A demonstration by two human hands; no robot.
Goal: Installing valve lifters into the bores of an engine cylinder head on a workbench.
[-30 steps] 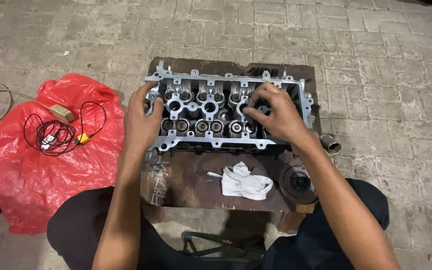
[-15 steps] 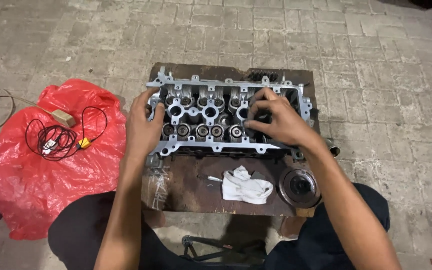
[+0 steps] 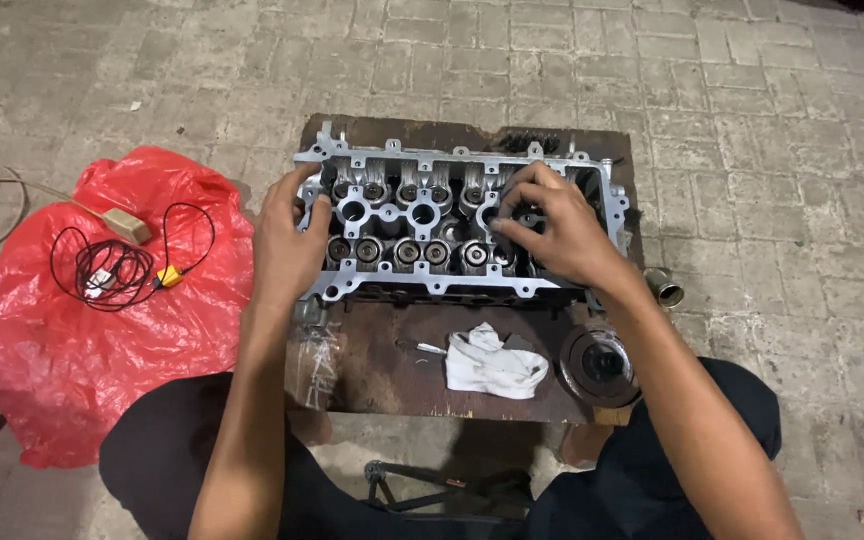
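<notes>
The engine head [image 3: 432,215] lies flat on a dark wooden board [image 3: 382,350], and the board rests on the brick floor [image 3: 752,120]. It is a big grey metal block with rows of round holes and small round parts along its top.

The left hand [image 3: 287,245] rests on the left end of the engine head. Its fingers are a little spread and curl over the edge, holding the block steady. The right hand [image 3: 552,230] is on the right half. Its fingertips are bunched close together over one of the round parts. They seem to pinch something small and dark, but I cannot tell what it is.

To do this well, I think the left hand should press down firmly so the block does not slide. The right hand should work slowly and straight, so the small part does not tip or drop into a hole.

Near the front of the board lie a white rag [image 3: 492,362] and a dark round disc [image 3: 600,365]. A red plastic bag [image 3: 102,350] with a black wire [image 3: 122,262] on it lies to the left.
</notes>
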